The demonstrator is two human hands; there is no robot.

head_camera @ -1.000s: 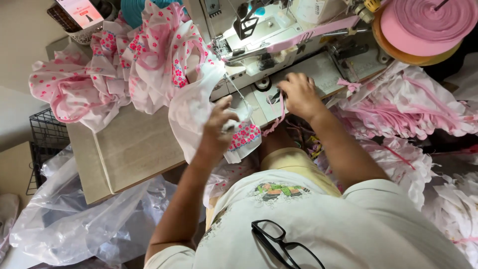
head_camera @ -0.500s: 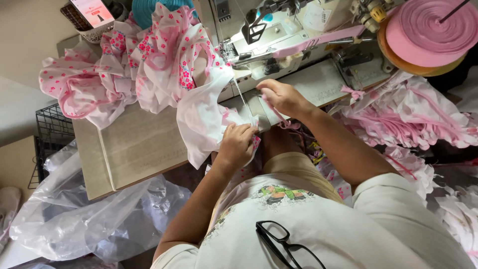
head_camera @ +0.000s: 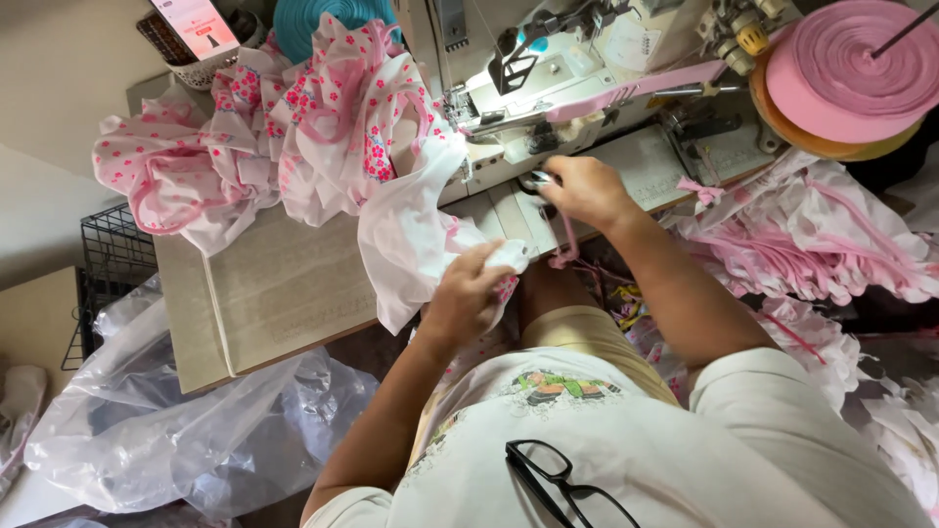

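I see my left hand [head_camera: 469, 293] bunched tight on the white cloth [head_camera: 411, 235] at the table [head_camera: 274, 293] edge; my right hand [head_camera: 584, 188] pinches small snips [head_camera: 541, 180] beside the machine [head_camera: 548, 88].

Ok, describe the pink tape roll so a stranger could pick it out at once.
Start at the sewing machine at the top of the view and look to its right end. The pink tape roll lies flat there in the corner, a wide disc wound in rings on an orange base. Unlike the crumpled pink fabric below it, it is smooth, round and plain.
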